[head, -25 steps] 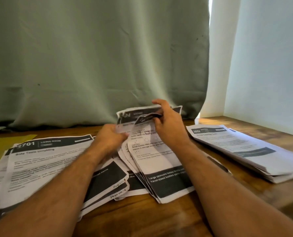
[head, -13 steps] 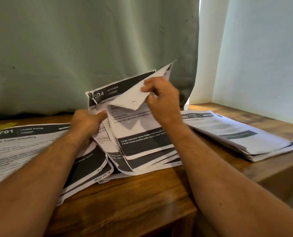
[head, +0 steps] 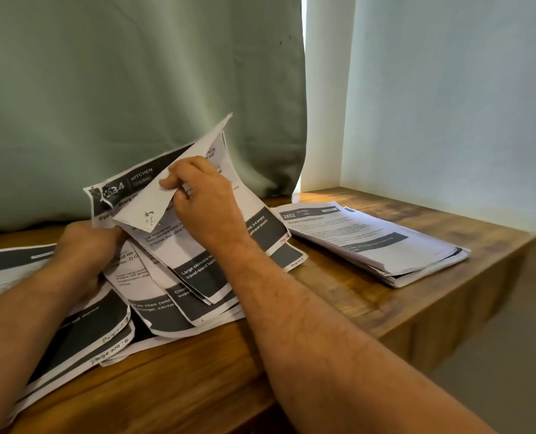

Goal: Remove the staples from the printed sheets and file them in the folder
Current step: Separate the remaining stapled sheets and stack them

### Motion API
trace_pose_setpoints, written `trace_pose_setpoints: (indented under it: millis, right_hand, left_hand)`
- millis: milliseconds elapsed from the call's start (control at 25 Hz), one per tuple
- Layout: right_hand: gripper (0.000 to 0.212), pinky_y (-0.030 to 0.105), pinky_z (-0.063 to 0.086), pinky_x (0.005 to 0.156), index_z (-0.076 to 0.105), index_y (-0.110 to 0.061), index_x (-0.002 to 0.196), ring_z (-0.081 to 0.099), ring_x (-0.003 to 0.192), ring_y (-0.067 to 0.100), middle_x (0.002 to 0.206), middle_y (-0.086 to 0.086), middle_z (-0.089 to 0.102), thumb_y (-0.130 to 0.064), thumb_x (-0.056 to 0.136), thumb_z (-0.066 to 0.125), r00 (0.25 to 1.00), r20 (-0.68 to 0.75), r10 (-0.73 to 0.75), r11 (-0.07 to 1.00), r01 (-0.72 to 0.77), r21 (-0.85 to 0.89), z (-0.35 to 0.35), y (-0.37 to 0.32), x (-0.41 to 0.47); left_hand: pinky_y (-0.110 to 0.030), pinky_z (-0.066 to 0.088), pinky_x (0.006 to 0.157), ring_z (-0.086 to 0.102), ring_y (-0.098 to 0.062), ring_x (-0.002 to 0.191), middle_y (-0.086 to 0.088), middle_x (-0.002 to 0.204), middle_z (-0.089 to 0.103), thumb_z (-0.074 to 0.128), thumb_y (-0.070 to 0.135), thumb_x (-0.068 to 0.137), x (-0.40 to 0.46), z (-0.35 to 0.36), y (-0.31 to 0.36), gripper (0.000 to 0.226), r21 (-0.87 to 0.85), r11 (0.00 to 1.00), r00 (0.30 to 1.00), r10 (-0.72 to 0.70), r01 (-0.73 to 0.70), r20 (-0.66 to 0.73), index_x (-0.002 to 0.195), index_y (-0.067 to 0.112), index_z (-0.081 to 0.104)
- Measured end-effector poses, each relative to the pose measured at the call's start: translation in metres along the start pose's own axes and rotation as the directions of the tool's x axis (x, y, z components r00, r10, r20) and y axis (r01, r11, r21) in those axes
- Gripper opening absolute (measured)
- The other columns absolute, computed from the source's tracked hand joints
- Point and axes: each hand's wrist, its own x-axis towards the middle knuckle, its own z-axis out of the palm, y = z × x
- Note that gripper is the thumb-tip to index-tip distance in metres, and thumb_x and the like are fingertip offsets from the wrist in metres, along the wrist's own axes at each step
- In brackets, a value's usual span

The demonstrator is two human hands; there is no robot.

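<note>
A: Since half a second ago, what's different?

B: Higher now — my right hand (head: 204, 195) has peeled the top sheet (head: 179, 186) further back, so its blank underside faces me and its far corner stands up against the curtain (head: 135, 89). The view has swung left too; more of the bench (head: 401, 292) edge shows.

A: And your grip?

B: Right hand's grip is closed, thumb and fingers pinching the folded-back sheet near its corner. My left hand (head: 85, 249) is curled round the stapled bundle (head: 173, 270) at its left edge, pinning it to the bench. The stapled corner has dark marks and tears; I can't make out the staple itself.

A: How would you do this step well?

B: Keep the left hand pressing close to the stapled corner, and pull low and along the paper, not upward, I'd say, or the corner tears more.

A: Count things for me.

B: Two hands. Three groups of printed sheets: the bundle I'm working on, a spread of sheets (head: 82, 333) under my left arm, and one neat stack (head: 370, 245) well apart on the right. No folder in view that I can see.
</note>
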Motion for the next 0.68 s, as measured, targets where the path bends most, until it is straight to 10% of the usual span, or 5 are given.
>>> trace_pose_setpoints:
  millis: [680]
  right_hand:
    - [0.013, 0.026, 0.06, 0.076, 0.073, -0.009, 0.088, 0.071, 0.092, 0.009, 0.094, -0.005, 0.073, 0.001, 0.087, 0.064, 0.952, -0.201, 0.231, 0.966, -0.201, 0.16, -0.062, 0.054, 0.025]
  left_hand:
    - [-0.042, 0.059, 0.066, 0.075, -0.02, 0.076, 0.003, 0.082, 0.076, 0.067, 0.032, 0.095, 0.007, -0.011, 0.009, 0.011, -0.246, 0.968, 0.999, 0.043, -0.041, 0.003, 0.089, 0.025, 0.065]
